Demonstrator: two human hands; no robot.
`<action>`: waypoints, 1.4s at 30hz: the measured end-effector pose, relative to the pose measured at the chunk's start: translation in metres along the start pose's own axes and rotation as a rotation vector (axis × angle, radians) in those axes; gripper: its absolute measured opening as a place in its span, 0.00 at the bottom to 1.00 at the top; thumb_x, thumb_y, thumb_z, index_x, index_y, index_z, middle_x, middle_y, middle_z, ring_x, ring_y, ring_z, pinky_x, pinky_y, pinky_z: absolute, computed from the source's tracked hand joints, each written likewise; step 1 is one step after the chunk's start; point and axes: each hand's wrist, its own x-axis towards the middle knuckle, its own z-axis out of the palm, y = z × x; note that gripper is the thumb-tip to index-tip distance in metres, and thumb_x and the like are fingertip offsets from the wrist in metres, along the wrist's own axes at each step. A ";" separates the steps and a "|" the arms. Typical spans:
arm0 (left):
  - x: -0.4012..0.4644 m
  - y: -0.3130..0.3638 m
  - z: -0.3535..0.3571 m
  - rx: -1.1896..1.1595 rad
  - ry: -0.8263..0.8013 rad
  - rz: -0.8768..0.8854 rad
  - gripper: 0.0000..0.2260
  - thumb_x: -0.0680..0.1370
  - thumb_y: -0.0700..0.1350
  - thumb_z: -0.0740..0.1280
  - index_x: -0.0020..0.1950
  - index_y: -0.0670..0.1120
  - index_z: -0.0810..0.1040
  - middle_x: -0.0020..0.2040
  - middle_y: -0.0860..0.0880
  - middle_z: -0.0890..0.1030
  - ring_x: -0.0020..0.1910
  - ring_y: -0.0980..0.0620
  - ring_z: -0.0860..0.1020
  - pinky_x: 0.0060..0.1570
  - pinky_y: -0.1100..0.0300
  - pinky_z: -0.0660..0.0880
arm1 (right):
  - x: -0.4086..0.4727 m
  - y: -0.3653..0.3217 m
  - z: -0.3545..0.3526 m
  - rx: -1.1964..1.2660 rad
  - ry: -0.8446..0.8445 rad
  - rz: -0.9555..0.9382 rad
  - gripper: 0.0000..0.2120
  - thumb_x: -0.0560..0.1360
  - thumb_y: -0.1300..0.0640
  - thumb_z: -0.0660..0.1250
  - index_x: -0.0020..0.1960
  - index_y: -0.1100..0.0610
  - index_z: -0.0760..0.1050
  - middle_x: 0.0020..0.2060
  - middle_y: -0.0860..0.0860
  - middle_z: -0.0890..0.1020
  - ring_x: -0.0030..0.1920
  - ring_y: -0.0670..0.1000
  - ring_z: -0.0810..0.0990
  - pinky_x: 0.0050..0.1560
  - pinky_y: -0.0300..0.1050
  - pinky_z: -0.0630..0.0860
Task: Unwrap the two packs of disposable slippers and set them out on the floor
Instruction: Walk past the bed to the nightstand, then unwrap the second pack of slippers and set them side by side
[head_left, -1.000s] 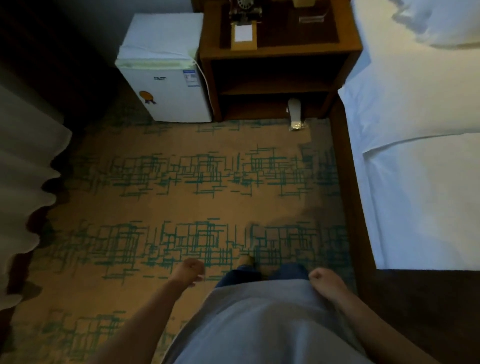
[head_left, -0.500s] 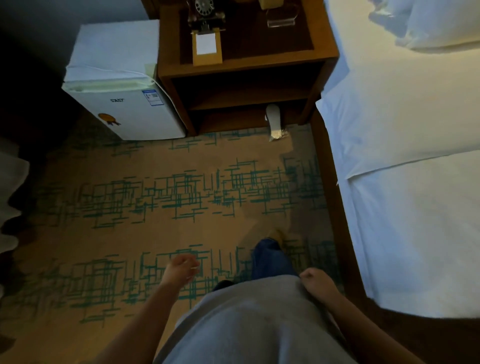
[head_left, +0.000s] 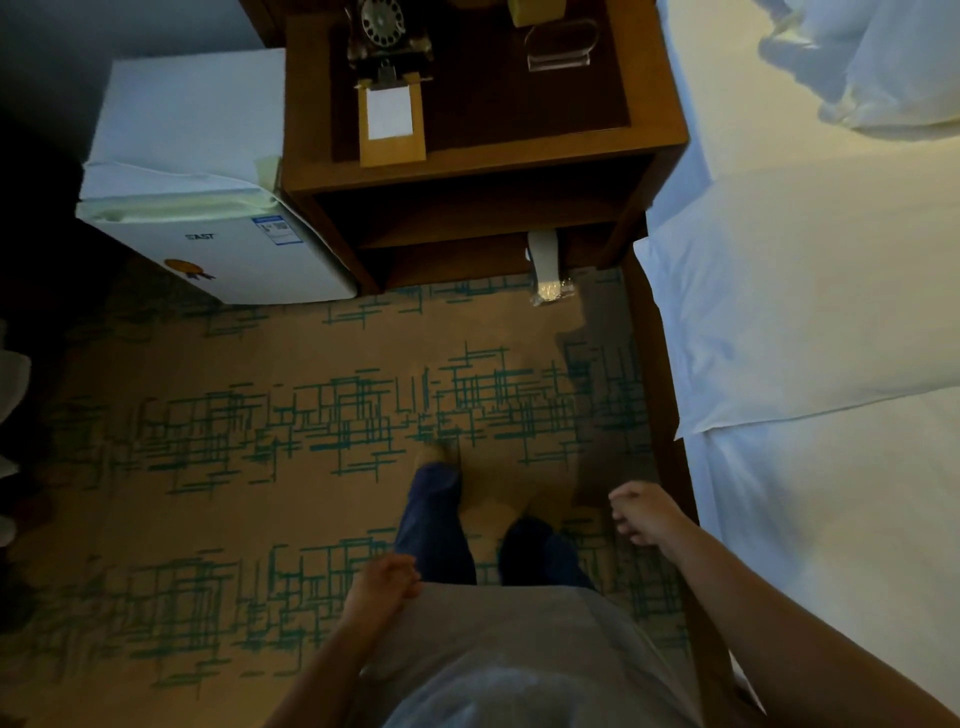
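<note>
The floor, the little table and the bed in front of our hands

We see a tan carpet (head_left: 218, 499) with green lines under both hands, and far ahead of our right hand (head_left: 641, 514) a wrapped pack of slippers (head_left: 545, 270) stands on it, leaning at the foot of the wooden bedside table (head_left: 519, 156). On that table top sit an old dial phone (head_left: 387, 31), a notepad (head_left: 390, 122) and a clear stand (head_left: 561, 47). Far ahead of our left hand (head_left: 387, 584), a small white fridge (head_left: 208, 208) stands on the carpet, touching the table. Just beside our right hand is the bed (head_left: 831, 467), with a white pillow (head_left: 810, 312) lying on it.
</note>
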 end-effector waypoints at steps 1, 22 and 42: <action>0.006 0.005 -0.002 0.032 -0.022 -0.002 0.08 0.78 0.37 0.59 0.53 0.40 0.75 0.37 0.47 0.80 0.36 0.51 0.78 0.37 0.61 0.72 | 0.004 -0.009 -0.001 0.007 0.007 0.005 0.09 0.78 0.59 0.58 0.56 0.58 0.73 0.41 0.52 0.76 0.43 0.52 0.76 0.42 0.45 0.73; 0.311 0.243 -0.013 0.205 -0.135 0.121 0.08 0.78 0.36 0.59 0.41 0.44 0.74 0.40 0.47 0.76 0.38 0.53 0.75 0.36 0.65 0.69 | 0.243 -0.144 0.011 0.137 0.078 -0.020 0.05 0.78 0.56 0.58 0.50 0.53 0.73 0.36 0.53 0.77 0.37 0.52 0.76 0.35 0.41 0.69; 0.770 0.220 0.189 0.195 0.162 0.423 0.16 0.68 0.42 0.64 0.51 0.34 0.77 0.45 0.35 0.80 0.37 0.46 0.78 0.40 0.63 0.73 | 0.711 -0.173 0.041 0.068 0.408 -0.241 0.09 0.76 0.57 0.63 0.54 0.57 0.76 0.45 0.51 0.77 0.52 0.55 0.79 0.46 0.41 0.70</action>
